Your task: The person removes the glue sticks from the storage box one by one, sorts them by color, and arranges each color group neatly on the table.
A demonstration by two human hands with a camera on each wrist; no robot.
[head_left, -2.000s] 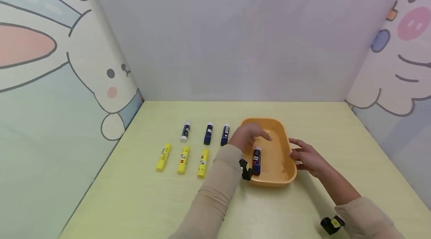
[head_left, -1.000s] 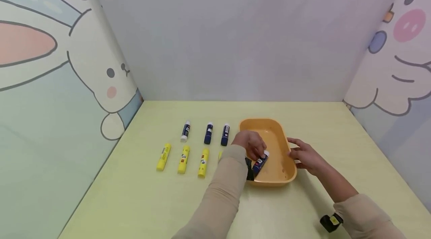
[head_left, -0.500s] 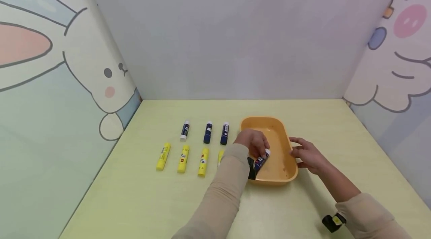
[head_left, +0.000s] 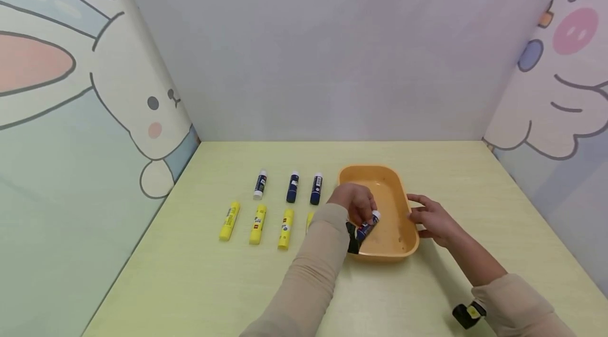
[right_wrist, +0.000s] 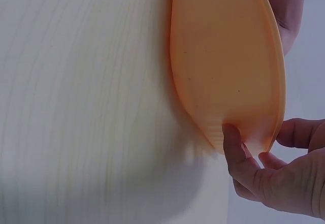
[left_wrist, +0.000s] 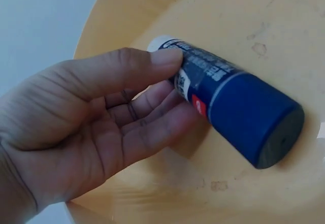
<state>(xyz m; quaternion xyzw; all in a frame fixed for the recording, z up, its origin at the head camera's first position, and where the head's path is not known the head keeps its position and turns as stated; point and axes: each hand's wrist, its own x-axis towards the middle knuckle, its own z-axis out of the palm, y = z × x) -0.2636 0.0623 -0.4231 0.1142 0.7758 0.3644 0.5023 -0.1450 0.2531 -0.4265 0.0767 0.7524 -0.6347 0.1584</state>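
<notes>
My left hand (head_left: 356, 202) is inside an orange plastic tray (head_left: 391, 237), pinching a dark blue glue stick (head_left: 367, 229) near its white end. In the left wrist view the thumb lies on top of the glue stick (left_wrist: 244, 107), fingers beneath, its blue end pointing away from the palm. The stick lies at a slant close over the tray floor. At the tray's right side, my right hand (head_left: 437, 222) grips the wall and rim. The right wrist view shows a fingertip against the outer wall of the tray (right_wrist: 228, 56).
Left of the tray, three blue glue sticks (head_left: 292, 187) lie in a back row. Several yellow glue sticks (head_left: 257, 225) form a row in front, the rightmost partly behind my left sleeve (head_left: 309, 268). A grey wall (head_left: 309, 63) borders the pale table (head_left: 190, 284) at the back.
Two seconds ago the blue glue stick lay along the tray's left side, the left hand above it with a finger extended. That hand now pinches the stick, which has turned aslant. The right hand stays put.
</notes>
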